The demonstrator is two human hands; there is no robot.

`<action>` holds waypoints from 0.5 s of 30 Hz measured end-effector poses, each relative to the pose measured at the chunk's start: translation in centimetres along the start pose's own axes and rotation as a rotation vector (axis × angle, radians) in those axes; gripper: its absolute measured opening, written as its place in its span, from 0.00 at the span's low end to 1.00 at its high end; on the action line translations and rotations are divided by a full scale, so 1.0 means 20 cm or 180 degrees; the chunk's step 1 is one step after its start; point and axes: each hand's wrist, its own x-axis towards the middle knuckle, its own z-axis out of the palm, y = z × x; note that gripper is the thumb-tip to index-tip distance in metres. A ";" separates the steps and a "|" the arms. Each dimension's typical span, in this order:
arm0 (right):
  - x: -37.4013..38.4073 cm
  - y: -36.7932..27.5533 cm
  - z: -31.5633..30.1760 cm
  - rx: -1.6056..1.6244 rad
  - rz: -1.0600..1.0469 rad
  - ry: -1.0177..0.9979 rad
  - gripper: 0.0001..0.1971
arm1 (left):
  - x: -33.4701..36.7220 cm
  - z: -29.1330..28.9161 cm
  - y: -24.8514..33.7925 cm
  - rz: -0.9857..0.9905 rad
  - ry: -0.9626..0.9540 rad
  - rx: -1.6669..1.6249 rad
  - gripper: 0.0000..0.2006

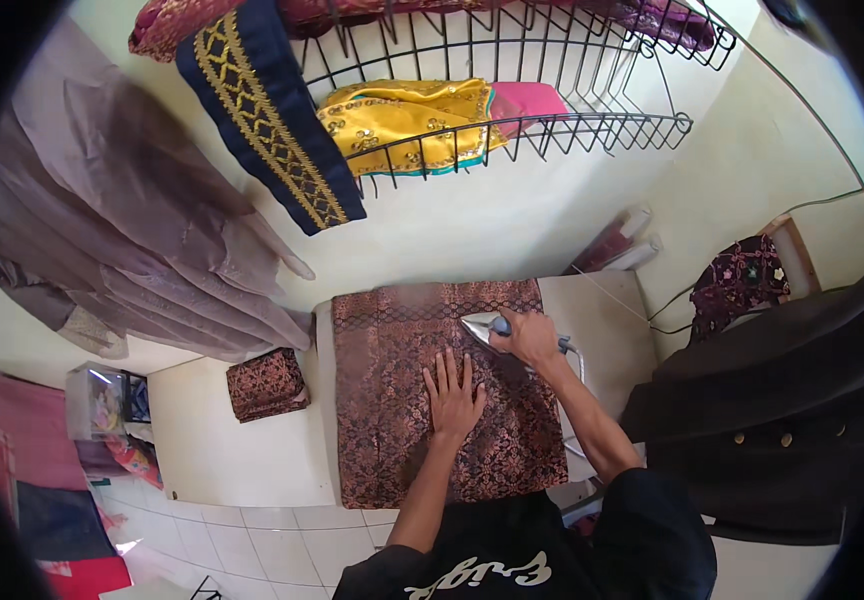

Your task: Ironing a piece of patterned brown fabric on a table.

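A dark cloth with a copper-brown floral pattern (pixel 392 400) lies spread over the ironing surface, its near edge hanging by my body. My left hand (pixel 455 395) rests flat on the middle of it, fingers spread. Up and to the right, my right hand (pixel 532 338) is wrapped round the handle of a clothes iron (pixel 482 326). The iron's pointed metal soleplate faces left and sits on the cloth near its far right part. Its grey cord (pixel 579 365) loops down beside my right forearm.
A folded stack of similar patterned cloth (pixel 268 385) sits on the pale table (pixel 202 440) at left. Mauve garments (pixel 152 230) hang at far left, a dark buttoned coat (pixel 772 410) at right. A black wire rack (pixel 512 130) above holds a yellow cloth (pixel 402 120).
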 end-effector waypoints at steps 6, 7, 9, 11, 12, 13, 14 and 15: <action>0.22 0.07 0.03 -0.0071 -0.0377 -0.0083 0.27 | 0.07 -0.01 0.09 -0.0248 -0.0558 0.0453 0.35; 0.25 0.08 0.05 -0.0061 -0.0368 -0.0073 0.27 | 0.08 0.00 0.10 -0.0235 -0.0558 0.0464 0.35; 0.31 0.06 0.04 -0.0055 -0.0429 0.0592 0.28 | 0.10 0.00 0.11 -0.0283 -0.0545 0.0701 0.34; 0.30 0.07 0.04 -0.0020 -0.0254 0.0309 0.28 | 0.12 0.00 0.11 -0.0273 -0.0465 0.0595 0.33; 0.29 0.08 0.04 -0.0082 -0.0315 0.0206 0.27 | 0.13 -0.01 0.11 -0.0283 -0.0393 0.0480 0.32; 0.28 0.09 0.05 -0.0147 -0.0373 0.0102 0.27 | 0.14 -0.01 0.13 -0.0267 -0.0389 0.0470 0.32; 0.25 0.08 0.04 -0.0154 -0.0374 0.0109 0.27 | 0.15 -0.01 0.13 -0.0400 -0.0544 0.0521 0.32; 0.20 0.08 0.03 -0.0146 -0.0358 -0.0068 0.26 | 0.16 -0.02 0.13 -0.0521 -0.0706 0.0565 0.33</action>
